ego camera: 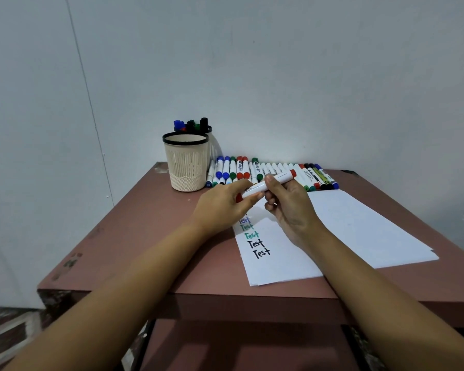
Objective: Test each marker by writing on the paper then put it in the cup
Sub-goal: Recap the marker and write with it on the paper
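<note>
Marker (276,179) in play right now is a white-barrelled one with red at both ends, held in the air just above the paper (359,223) between both hands. The left grip (225,202) is pinching the near end, where a bit of red peeks out under the fingers. The right grip (289,207) has its fingers curled round the middle of the barrel, thumb on top. Looks to me like the cap is about to get pulled, but I can't say for sure.

Handling-wise I'd guess it's a light, stiff plastic stick, kinda smooth. Nothing fragile, just don't let it roll off. Best hold is mid-barrel for writing, plus a firm pinch on the cap itself to pop it.

Long axis runs from near-left to far-right, roughly level. The far red end sticks out past the right grip toward the row of markers (227,170) along the back of the bench (145,236). The cup (186,162) sits at the back left, well apart from it, and a second cup (212,149) right behind that one already holds a few.
</note>
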`<state>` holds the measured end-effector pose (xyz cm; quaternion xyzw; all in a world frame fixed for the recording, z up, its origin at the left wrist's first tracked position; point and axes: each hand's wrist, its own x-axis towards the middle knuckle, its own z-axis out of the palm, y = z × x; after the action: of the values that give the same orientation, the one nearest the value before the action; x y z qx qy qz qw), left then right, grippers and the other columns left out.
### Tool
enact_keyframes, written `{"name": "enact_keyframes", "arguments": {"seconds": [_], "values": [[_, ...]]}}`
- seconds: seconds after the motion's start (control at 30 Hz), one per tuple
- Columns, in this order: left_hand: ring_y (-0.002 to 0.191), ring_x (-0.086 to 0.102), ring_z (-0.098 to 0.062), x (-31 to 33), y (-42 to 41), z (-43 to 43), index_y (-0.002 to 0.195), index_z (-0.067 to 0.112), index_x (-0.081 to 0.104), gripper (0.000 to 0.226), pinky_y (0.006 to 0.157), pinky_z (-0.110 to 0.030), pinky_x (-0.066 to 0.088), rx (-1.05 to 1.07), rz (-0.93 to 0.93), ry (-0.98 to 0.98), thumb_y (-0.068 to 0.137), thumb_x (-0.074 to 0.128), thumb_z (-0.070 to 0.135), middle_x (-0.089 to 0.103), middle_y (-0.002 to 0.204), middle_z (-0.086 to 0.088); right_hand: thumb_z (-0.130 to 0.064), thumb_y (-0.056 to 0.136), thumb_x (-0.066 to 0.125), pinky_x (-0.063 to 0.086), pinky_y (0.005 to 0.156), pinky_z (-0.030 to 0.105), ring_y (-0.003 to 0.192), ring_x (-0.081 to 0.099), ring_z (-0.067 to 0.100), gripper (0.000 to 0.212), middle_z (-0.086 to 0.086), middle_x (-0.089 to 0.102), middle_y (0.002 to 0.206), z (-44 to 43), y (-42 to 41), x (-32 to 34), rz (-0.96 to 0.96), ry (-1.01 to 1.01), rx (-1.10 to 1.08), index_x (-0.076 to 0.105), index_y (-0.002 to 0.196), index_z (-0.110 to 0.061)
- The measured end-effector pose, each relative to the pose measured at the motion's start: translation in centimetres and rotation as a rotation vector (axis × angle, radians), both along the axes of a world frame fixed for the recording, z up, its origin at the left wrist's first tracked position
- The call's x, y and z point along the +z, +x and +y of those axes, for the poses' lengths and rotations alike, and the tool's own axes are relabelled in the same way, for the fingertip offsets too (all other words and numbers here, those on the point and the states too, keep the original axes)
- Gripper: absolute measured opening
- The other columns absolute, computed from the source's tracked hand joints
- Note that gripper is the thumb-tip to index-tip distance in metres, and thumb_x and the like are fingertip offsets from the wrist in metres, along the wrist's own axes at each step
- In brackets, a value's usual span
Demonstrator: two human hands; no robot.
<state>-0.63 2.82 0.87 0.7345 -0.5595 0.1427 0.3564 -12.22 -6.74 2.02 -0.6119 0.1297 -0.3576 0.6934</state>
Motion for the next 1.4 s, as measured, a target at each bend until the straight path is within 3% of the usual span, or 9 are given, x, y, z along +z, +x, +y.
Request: {"name": "enact_keyframes", "arguments": {"seconds": [0.13,0.43,0.6,0.8,0.97,1.07,1.17,1.27,1.4], "values": [[0.06,0.044,-0.019,0.1,-0.3,0.0,0.091,0.008,0.052,0.036,0.052,-0.029,0.027,0.034,-0.206,0.056,0.096,0.042,0.042,0.048,0.069,0.002,-0.022,0.095,0.055,0.034,0.056,0.022,0.059,0.038,0.008,0.015,-0.012,0.052,0.052,0.1,0.1,-0.2,0.055,-0.11,-0.061,0.062,0.083,-0.017],[0.056,0.044,-0.017,-0.1,-0.3,-0.2,0.081,0.014,0.049,0.037,0.051,-0.029,0.027,0.007,-0.026,0.037,0.093,0.044,0.049,0.044,0.058,0.004,-0.02,0.096,0.053,0.034,0.056,0.02,0.054,0.043,0.002,0.013,-0.012,0.053,0.055,0.1,0.0,-0.1,0.023,-0.091,-0.038,0.058,0.085,-0.015],[0.062,0.05,-0.012,0.2,0.1,0.5,0.108,0.023,0.061,0.04,0.052,-0.024,0.034,0.067,0.0,-0.005,0.087,0.049,0.055,0.053,0.068,0.008,-0.022,0.096,0.053,0.036,0.057,0.021,0.058,0.046,0.004,0.014,-0.012,0.058,0.055,0.5,-0.2,0.2,0.018,-0.145,-0.034,0.06,0.085,-0.015],[0.08,0.054,-0.015,0.4,0.6,0.7,0.134,0.028,0.037,0.07,0.074,-0.033,0.045,0.087,0.186,0.011,0.078,0.05,0.068,0.056,0.078,0.01,-0.025,0.095,0.056,0.037,0.049,0.021,0.055,0.043,0.009,0.014,0.0,0.049,0.062,-0.2,-0.6,0.7,-0.074,0.195,-0.113,0.058,0.085,-0.015],[0.073,0.047,-0.017,0.1,1.2,0.5,0.126,0.015,0.043,0.03,0.072,-0.033,0.038,0.013,0.388,-0.082,0.099,0.035,0.025,0.052,0.08,-0.006,-0.022,0.098,0.05,0.059,0.058,0.033,0.063,0.07,0.028,0.016,0.017,0.064,0.079,-0.4,-1.2,1.0,-0.202,0.501,-0.047,0.048,0.105,-0.008],[0.089,0.041,-0.015,-0.3,1.7,0.4,0.122,0.008,0.044,0.031,0.077,-0.027,0.032,0.018,0.426,-0.044,0.095,0.03,0.004,0.045,0.097,-0.003,-0.017,0.096,0.052,0.06,0.067,0.035,0.074,0.069,0.031,0.006,0.014,0.068,0.079,0.1,-1.5,0.9,-0.13,0.426,-0.016,0.051,0.098,-0.011],[0.099,0.042,-0.018,-0.6,2.2,0.3,0.121,0.006,0.043,0.033,0.085,-0.026,0.035,0.067,0.343,0.006,0.092,0.031,-0.003,0.045,0.107,-0.008,-0.013,0.091,0.061,0.052,0.056,0.023,0.06,0.057,0.014,0.011,0.008,0.06,0.073,0.6,-1.6,0.6,-0.002,0.265,-0.096,0.057,0.081,-0.013],[0.103,0.048,-0.021,-0.8,2.6,0.4,0.124,0.007,0.043,0.036,0.09,-0.028,0.039,0.053,0.271,0.044,0.09,0.04,-0.004,0.048,0.115,-0.013,-0.018,0.091,0.062,0.041,0.054,0.023,0.049,0.045,0.01,0.023,0.005,0.049,0.06,1.0,-2.0,0.7,0.112,0.079,-0.172,0.059,0.07,-0.009],[0.103,0.051,-0.019,-0.6,2.5,0.6,0.13,0.012,0.041,0.043,0.091,-0.028,0.042,0.035,0.282,0.085,0.089,0.053,0.003,0.046,0.108,-0.001,-0.024,0.092,0.06,0.051,0.051,0.022,0.049,0.055,0.01,0.027,0.003,0.057,0.057,2.5,-3.1,1.4,0.137,0.029,-0.146,0.06,0.072,-0.007]]}}
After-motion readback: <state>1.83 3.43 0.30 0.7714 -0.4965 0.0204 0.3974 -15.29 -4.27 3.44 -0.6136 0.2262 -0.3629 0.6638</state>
